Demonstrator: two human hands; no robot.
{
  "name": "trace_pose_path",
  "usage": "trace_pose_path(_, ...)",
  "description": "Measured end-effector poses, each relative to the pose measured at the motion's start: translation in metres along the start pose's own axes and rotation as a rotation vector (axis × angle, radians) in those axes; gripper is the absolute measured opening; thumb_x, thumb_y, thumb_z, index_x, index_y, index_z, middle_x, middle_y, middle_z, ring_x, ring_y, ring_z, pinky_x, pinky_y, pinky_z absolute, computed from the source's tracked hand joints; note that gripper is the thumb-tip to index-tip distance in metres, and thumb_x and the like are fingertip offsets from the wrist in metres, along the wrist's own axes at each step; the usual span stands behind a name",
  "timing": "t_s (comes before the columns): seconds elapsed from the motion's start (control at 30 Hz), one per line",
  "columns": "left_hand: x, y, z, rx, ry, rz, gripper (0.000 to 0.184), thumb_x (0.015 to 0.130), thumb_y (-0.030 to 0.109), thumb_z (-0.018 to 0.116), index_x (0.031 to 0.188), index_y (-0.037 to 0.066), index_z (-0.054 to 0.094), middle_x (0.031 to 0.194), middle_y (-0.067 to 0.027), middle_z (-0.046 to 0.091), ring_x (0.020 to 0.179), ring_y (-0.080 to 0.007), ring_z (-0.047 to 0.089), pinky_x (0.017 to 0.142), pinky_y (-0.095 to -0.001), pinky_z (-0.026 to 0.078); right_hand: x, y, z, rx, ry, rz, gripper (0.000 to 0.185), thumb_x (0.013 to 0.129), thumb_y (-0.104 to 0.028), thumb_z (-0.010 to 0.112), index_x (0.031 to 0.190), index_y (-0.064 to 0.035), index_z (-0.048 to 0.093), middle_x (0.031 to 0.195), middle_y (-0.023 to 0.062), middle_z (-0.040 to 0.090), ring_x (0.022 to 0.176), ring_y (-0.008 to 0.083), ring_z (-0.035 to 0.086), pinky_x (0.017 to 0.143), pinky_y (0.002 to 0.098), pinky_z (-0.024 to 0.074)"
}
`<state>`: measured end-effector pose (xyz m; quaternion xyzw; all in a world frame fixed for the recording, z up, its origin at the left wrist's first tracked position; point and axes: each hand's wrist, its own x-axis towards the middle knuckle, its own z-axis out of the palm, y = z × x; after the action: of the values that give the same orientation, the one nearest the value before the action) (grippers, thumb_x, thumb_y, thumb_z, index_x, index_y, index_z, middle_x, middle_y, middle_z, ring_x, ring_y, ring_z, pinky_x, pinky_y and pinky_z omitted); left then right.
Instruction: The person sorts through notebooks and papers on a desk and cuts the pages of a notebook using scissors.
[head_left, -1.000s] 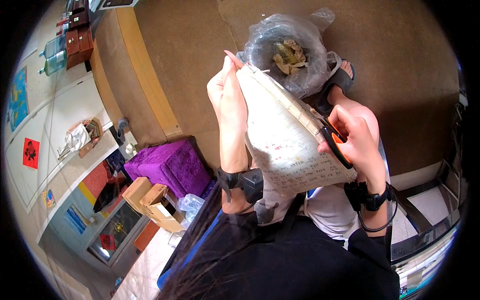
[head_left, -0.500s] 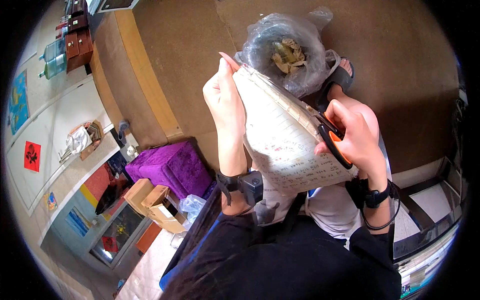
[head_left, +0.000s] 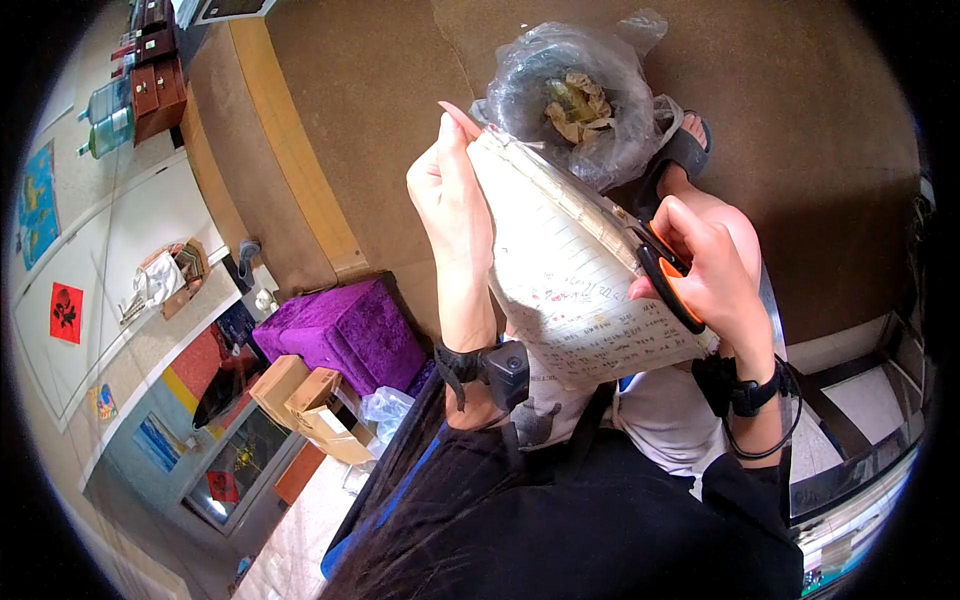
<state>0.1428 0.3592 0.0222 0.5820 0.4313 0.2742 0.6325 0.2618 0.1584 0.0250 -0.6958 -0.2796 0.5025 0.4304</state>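
My left hand (head_left: 447, 185) grips the far left corner of a worn notebook (head_left: 570, 290), thumb and finger closed on it. Handwriting in dark and red ink covers the page that faces me. My right hand (head_left: 710, 270) is wrapped round black and orange scissors (head_left: 668, 285) at the notebook's right edge. The blades lie against the ragged, layered edge and are partly hidden by it. The notebook is tilted above my lap.
Beyond the notebook, a bin lined with clear plastic (head_left: 510, 75) holds crumpled brown scraps. My sandalled foot (head_left: 685, 150) is beside it. At left are a purple velvet stool (head_left: 345, 335) and cardboard boxes (head_left: 315, 410); a dark metal frame (head_left: 850, 440) stands at lower right.
My left hand and the notebook's far corner have shifted slightly left. My right hand with the scissors has moved a little; both hands keep their holds.
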Motion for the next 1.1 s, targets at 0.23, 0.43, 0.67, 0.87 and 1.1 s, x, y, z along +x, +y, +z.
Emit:
trace_pose_path(0.23,-0.0008,0.0005,0.001,0.034,0.016,0.005,0.041,0.103,0.027,0.042,0.074,0.003,0.059,0.067,0.0037,0.054,0.06,-0.0021,0.042,0.055,-0.02,0.032,0.0015,0.0008,0.0006,0.011,-0.011,0.012,0.045,0.068,-0.021,0.084,0.078,-0.0025,0.045,0.056,0.0048,0.042,0.053,0.0109,0.037,0.049,0.029,0.0299)
trace_pose_path(0.43,-0.0017,0.0,0.0001,0.023,0.026,-0.005,0.04,0.102,0.027,0.043,0.074,0.002,0.059,0.066,0.0037,0.054,0.06,-0.0019,0.041,0.054,-0.0197,0.031,0.0002,-0.0001,-0.0021,-0.013,-0.008,-0.012,0.05,0.065,-0.027,0.087,0.078,-0.0033,0.045,0.056,0.0034,0.041,0.053,0.0102,0.036,0.049,0.0283,0.03)
trace_pose_path(0.67,-0.0025,-0.0006,0.0032,-0.001,0.024,0.001,0.04,0.102,0.027,0.044,0.075,0.003,0.059,0.067,0.0047,0.053,0.06,-0.0013,0.041,0.054,-0.0194,0.031,-0.0035,0.0003,-0.0058,-0.021,-0.018,0.013,0.052,0.063,-0.028,0.089,0.078,-0.004,0.045,0.057,0.0019,0.04,0.055,0.0087,0.036,0.049,0.028,0.0303)
trace_pose_path(0.87,-0.0037,0.0021,0.0037,0.012,0.028,-0.003,0.039,0.102,0.027,0.043,0.075,0.003,0.06,0.066,0.0048,0.053,0.06,-0.0015,0.041,0.054,-0.0197,0.031,-0.0035,-0.0009,-0.0044,-0.003,-0.014,0.031,0.049,0.064,-0.025,0.088,0.077,-0.0032,0.045,0.058,0.0011,0.039,0.056,0.0073,0.036,0.049,0.0272,0.0302)
trace_pose_path(1.1,-0.0034,0.0002,0.0015,0.032,0.024,0.003,0.04,0.103,0.027,0.043,0.075,0.003,0.06,0.065,0.0046,0.053,0.059,-0.0017,0.041,0.054,-0.0203,0.031,-0.0026,0.0003,-0.0026,0.047,0.002,0.034,0.046,0.066,-0.02,0.086,0.075,-0.0022,0.044,0.057,0.0001,0.037,0.055,0.0064,0.036,0.048,0.027,0.0286)
